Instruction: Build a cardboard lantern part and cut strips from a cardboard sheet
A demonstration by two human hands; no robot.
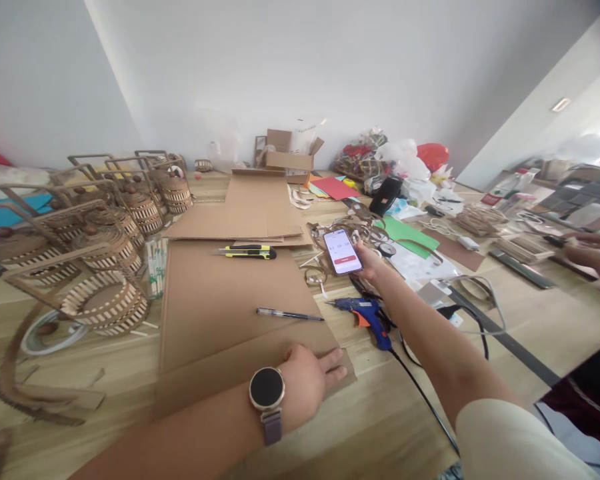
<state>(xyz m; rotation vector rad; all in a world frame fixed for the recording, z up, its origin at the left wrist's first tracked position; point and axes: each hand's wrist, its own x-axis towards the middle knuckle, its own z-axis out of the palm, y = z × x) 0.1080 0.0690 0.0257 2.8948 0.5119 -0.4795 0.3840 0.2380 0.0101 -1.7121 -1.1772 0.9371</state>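
My right hand [368, 261] is closed around a smartphone [343, 252] with a lit screen, held above the table at the centre right. Flat on the cardboard sheet [220, 300] rests my left hand [305, 380], its fingers stretched out near the sheet's right corner. A watch is on that wrist. On the cardboard lie a pen [290, 314] and, farther back, a yellow and black utility knife [247, 251]. Just below the phone, a blue hot glue gun [367, 317] lies on the table with its cord running toward me.
Several small woven baskets [140, 210] with handles crowd the left side. Folded cardboard [250, 207] and an open carton [290, 160] are at the back. Coloured paper [405, 235], brown strips and plastic bags fill the right. Another person's hand [593, 253] is at the far right.
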